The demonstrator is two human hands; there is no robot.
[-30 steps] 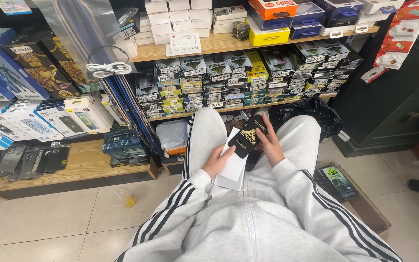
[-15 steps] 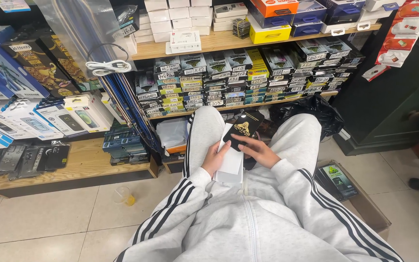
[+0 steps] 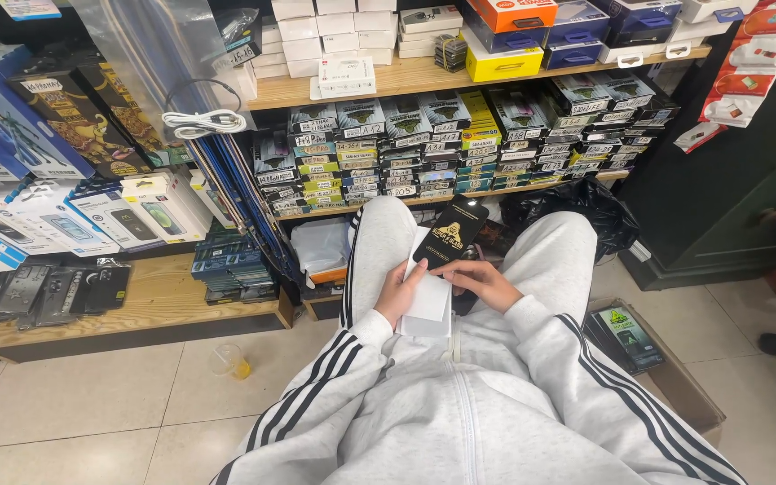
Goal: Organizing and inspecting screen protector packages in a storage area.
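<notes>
Right hand (image 3: 489, 280) grip closed on flat black rectangular package (image 3: 450, 232), tilted above lap; left hand (image 3: 400, 292) grip clasps stack of white cards (image 3: 428, 301) between grey-trousered knees.

Hidden and cut off around the black packet (image 3: 450, 232)

The packet's lower end is covered by the right hand (image 3: 478, 280); white sheets (image 3: 427, 301) beneath it are partly covered by the left hand (image 3: 400, 292); shelf labels behind it are too small to read.
</notes>
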